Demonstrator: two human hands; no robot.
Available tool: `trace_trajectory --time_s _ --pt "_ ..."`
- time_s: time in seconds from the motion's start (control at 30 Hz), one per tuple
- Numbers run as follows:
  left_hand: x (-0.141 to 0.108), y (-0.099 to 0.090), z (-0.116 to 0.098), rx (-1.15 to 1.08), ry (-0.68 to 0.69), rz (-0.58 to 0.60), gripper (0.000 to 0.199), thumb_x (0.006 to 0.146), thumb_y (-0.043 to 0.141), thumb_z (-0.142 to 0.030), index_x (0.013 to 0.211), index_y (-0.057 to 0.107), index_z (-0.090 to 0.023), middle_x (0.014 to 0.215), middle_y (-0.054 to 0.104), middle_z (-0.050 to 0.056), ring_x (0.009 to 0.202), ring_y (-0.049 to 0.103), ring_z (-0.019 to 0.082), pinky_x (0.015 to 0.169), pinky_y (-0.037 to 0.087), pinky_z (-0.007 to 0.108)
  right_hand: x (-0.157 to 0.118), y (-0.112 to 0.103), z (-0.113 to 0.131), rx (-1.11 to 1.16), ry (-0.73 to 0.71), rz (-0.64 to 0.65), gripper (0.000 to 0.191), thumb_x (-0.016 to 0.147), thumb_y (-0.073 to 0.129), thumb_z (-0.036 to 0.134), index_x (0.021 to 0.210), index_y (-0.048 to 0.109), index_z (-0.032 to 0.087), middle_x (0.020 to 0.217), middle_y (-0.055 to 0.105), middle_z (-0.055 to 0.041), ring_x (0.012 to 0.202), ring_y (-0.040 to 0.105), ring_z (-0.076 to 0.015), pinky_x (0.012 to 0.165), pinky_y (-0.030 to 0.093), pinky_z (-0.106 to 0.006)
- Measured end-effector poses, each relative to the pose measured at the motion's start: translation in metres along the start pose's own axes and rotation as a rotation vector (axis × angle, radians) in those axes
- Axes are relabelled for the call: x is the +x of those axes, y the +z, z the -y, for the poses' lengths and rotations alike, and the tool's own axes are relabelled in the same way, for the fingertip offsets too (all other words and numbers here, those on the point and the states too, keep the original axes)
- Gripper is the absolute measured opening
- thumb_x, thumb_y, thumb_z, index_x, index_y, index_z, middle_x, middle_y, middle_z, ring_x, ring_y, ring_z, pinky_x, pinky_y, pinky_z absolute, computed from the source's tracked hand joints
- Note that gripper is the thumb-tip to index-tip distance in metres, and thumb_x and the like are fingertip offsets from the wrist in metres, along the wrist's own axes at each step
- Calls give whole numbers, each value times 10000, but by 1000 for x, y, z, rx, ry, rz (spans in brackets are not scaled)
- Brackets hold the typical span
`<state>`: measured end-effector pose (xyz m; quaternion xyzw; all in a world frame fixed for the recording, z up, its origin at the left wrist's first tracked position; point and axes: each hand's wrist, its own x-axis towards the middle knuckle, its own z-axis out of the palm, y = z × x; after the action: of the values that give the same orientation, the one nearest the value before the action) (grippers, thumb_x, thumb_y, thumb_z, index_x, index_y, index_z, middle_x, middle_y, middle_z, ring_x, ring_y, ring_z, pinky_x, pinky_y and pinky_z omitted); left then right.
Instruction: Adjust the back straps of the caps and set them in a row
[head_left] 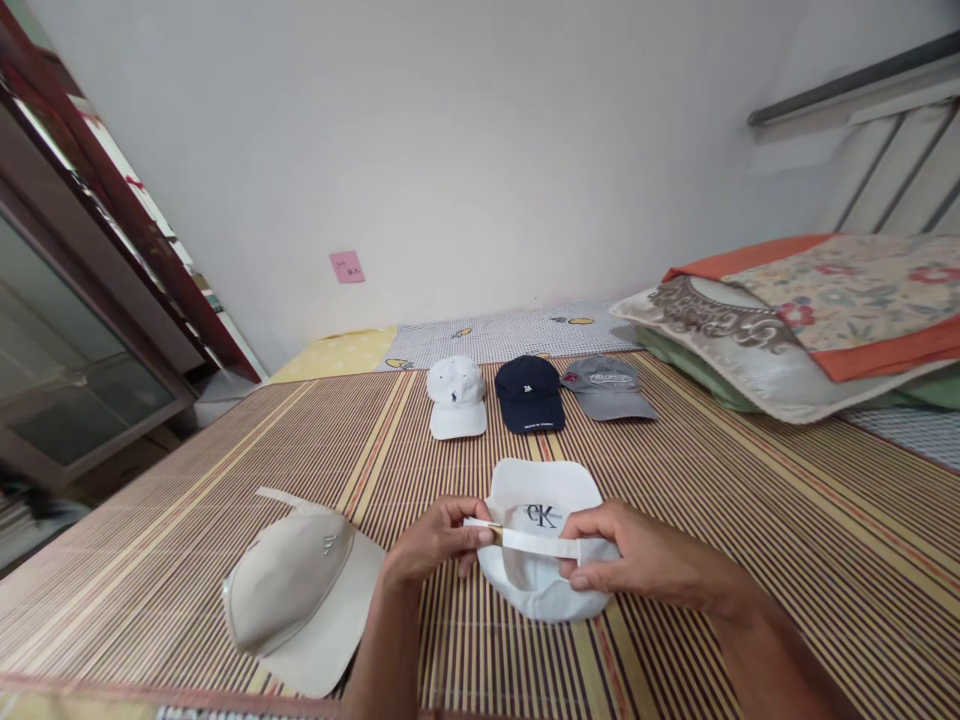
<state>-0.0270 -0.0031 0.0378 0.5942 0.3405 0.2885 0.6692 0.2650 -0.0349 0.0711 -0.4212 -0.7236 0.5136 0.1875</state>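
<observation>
A white baseball cap (536,590) with dark CK lettering lies in front of me, its brim pointing away and its back strap toward me. My left hand (442,535) pinches the strap's left end near a small gold-coloured buckle. On the right side, my right hand (619,550) grips the other part of the strap, thumb and fingers closed round it. The strap is stretched across the cap's opening between both hands. Left of my left forearm rests a beige cap (300,580) on its side, with a loose strap sticking up.
Along the back of the striped bamboo mat (247,450) stand a white cap (457,395), a navy cap (529,393) and a grey cap (607,388). Pillows (735,340) are stacked at the right. A wall with a pink note (346,267) rises behind.
</observation>
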Motion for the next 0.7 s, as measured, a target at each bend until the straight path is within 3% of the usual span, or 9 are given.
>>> trace_trajectory --time_s 0.23,0.4,0.7 --pt "1 -1 1 15 21 -19 403 767 856 -509 768 658 -158 573 566 -64 401 472 45 414 306 182 -1 0 -4 101 4 46 153 800 741 316 846 723 172 734 674 22 641 542 -125 583 339 -238" --pt "1 -4 3 45 20 -28 409 776 843 -522 752 657 -158 616 565 -51 451 494 54 449 315 191 0 -3 -10 64 -48 28 277 859 729 441 823 707 168 717 642 24 647 500 -125 588 312 -251" --pt "-9 -16 -5 129 76 -70 374 767 860 -477 967 746 -183 931 676 27 745 556 127 650 395 241 -5 -14 -11 -33 -109 -106 345 922 672 513 1013 764 194 956 758 -49 877 663 -210 767 473 -312"
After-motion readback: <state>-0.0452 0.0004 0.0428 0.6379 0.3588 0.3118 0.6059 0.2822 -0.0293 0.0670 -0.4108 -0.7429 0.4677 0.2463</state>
